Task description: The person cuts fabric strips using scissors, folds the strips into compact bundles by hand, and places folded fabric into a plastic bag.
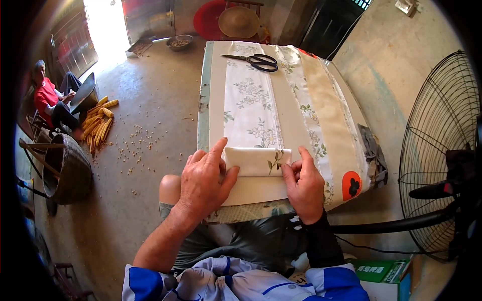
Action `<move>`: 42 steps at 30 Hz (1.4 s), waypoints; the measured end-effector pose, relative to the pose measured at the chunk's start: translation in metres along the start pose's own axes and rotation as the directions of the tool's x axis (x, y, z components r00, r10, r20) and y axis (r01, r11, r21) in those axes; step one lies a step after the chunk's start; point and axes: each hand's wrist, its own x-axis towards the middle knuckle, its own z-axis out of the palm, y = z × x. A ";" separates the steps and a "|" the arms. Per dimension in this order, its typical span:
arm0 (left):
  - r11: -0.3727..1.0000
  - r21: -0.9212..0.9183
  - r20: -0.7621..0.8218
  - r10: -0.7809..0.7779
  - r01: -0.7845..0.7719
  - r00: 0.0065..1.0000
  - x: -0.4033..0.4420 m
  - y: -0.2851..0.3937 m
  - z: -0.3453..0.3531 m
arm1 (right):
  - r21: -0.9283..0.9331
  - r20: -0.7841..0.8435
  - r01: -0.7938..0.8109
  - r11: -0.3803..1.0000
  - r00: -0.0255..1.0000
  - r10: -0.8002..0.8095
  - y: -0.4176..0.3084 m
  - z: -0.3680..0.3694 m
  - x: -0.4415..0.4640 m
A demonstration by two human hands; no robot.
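A long white cloth strip with a flower print [251, 98] lies along the board on the table. Its near end is folded over into a flat band [251, 161] with a green leaf sprig. My left hand [203, 178] holds the left edge of this fold between thumb and fingers. At the fold's right edge, my right hand [305, 183] pinches the cloth with thumb and curled fingers. Black-handled scissors [261, 62] lie on the far end of the strip, blades pointing left.
More floral and cream fabric [326, 95] lies on the table's right side, with a grey cloth [372, 155] at its edge. A fan [442, 150] stands at right. At left are a seated person [47, 98], corn cobs [98, 123] and a basket [68, 170].
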 end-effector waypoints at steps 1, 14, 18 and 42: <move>1.000 0.020 0.008 0.000 0.000 1.000 0.001 0.000 -0.001 | -0.037 -0.001 0.027 0.999 1.000 -0.027 0.001 0.001 0.001; 0.953 0.020 0.098 0.298 -0.301 0.950 0.006 0.042 0.004 | -0.057 0.023 0.043 0.997 0.999 -0.042 -0.001 0.000 0.007; 0.947 0.075 0.257 0.284 -0.312 0.924 0.008 0.036 0.029 | -0.050 0.037 0.044 0.998 0.998 -0.042 0.001 -0.001 0.007; 0.930 0.157 0.386 0.251 -0.331 0.888 0.004 0.031 0.030 | 0.005 0.555 0.476 0.879 0.730 -0.398 0.010 -0.014 0.016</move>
